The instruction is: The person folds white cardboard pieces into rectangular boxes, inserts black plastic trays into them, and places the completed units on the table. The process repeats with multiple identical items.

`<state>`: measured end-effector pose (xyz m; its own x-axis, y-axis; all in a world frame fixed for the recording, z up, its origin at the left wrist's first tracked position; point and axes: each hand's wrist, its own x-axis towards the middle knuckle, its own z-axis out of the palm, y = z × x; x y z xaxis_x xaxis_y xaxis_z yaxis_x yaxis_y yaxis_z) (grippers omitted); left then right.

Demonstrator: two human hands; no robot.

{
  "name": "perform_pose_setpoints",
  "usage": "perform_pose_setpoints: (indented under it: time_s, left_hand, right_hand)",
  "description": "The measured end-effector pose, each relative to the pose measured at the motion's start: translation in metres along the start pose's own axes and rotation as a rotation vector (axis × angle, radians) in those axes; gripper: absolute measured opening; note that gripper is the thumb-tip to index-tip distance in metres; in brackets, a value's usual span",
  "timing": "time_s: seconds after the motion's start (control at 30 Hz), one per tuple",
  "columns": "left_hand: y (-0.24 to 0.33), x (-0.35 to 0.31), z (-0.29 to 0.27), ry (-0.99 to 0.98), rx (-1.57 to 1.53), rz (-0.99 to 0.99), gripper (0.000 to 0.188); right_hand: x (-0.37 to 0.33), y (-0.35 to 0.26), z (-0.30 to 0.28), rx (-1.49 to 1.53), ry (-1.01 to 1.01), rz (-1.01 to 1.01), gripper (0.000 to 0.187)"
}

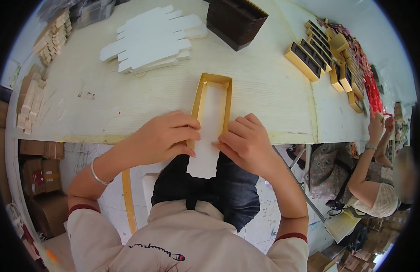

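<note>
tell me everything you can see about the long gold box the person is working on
The long gold box is a narrow, open-topped tray of gold card with low upright walls, lying flat on the pale wooden table, its near end at the table's edge. A white card strip lies along its inside and overhangs toward the lap. The left hand and right hand press its near end from each side.

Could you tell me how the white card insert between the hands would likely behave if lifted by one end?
The insert looks thin and flat, so it would probably flex. It seems light, overhanging the table unsupported. Both hands, left and right, steady it.
</note>
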<state>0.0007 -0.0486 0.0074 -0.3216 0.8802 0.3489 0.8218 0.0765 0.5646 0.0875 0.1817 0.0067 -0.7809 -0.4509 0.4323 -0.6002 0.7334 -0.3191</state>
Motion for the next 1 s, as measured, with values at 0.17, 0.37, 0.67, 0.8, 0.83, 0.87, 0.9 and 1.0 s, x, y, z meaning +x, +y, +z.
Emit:
perform_pose_setpoints:
  time_s: [0.17,0.37,0.67,0.8,0.83,0.87,0.9,1.0]
  left_hand:
    - [0.004,0.024,0.019,0.119,0.056,-0.105,0.028]
    - [0.006,0.027,0.019,0.087,-0.057,-0.186,0.015]
    - [0.011,0.024,0.017,-0.003,-0.080,-0.205,0.015]
    - [0.011,0.023,0.011,-0.041,-0.366,-0.355,0.019]
    - [0.009,0.023,0.007,-0.052,-0.567,-0.418,0.023]
    - [0.007,0.023,0.004,-0.063,-0.768,-0.479,0.027]
    - [0.004,0.020,0.005,-0.048,-0.745,-0.426,0.029]
    - [0.001,0.014,0.010,-0.041,-0.620,-0.372,0.033]
  right_hand:
    - [0.006,-0.008,0.019,0.005,0.098,0.095,0.017]
    - [-0.006,-0.009,0.014,0.112,0.009,0.097,0.032]
    - [-0.038,-0.022,0.023,-0.084,0.178,-0.027,0.049]
    - [-0.031,-0.016,0.031,0.086,0.288,-0.021,0.033]
    - [-0.029,-0.015,0.032,0.142,0.315,0.002,0.028]
    - [-0.026,-0.016,0.033,0.217,0.347,0.080,0.025]
    - [-0.021,-0.018,0.034,0.296,0.375,0.156,0.022]
    - [-0.012,-0.027,0.033,0.534,0.423,0.381,0.017]
